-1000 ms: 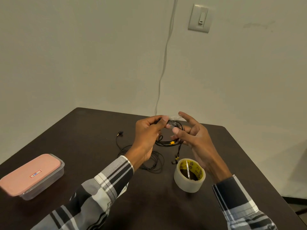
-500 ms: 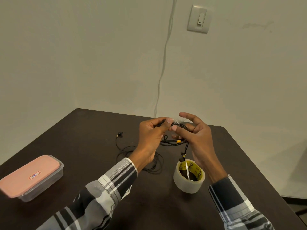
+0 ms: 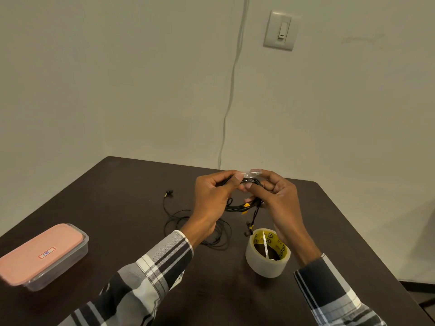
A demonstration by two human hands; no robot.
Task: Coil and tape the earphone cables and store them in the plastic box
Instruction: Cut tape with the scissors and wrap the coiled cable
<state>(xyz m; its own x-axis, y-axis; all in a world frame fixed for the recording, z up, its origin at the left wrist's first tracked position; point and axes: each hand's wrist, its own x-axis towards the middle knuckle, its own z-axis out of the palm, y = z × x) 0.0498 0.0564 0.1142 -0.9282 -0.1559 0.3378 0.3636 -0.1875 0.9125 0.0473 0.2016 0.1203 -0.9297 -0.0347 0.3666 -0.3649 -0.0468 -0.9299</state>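
Note:
My left hand (image 3: 211, 198) and my right hand (image 3: 280, 201) hold a coiled black earphone cable (image 3: 237, 207) with yellow parts above the table. Both pinch the top of the coil, where a clear strip of tape (image 3: 253, 172) sticks up between the fingertips. One earbud (image 3: 249, 229) dangles from the coil just above the tape roll (image 3: 267, 254). A second black earphone cable (image 3: 174, 215) lies loose on the table, partly hidden behind my left wrist. The plastic box (image 3: 44, 255), clear with a pink lid that is closed, sits at the left.
The dark table (image 3: 117, 196) ends at its far edge near the wall and at a right edge beyond the tape roll. A thin white wire (image 3: 231, 90) runs down the wall, and a wall switch (image 3: 280, 30) is above.
My right hand's fingers have curled in from spread to pinch the coil, and both hands have drawn closer together. The dangling earbud has swung nearer the tape roll.

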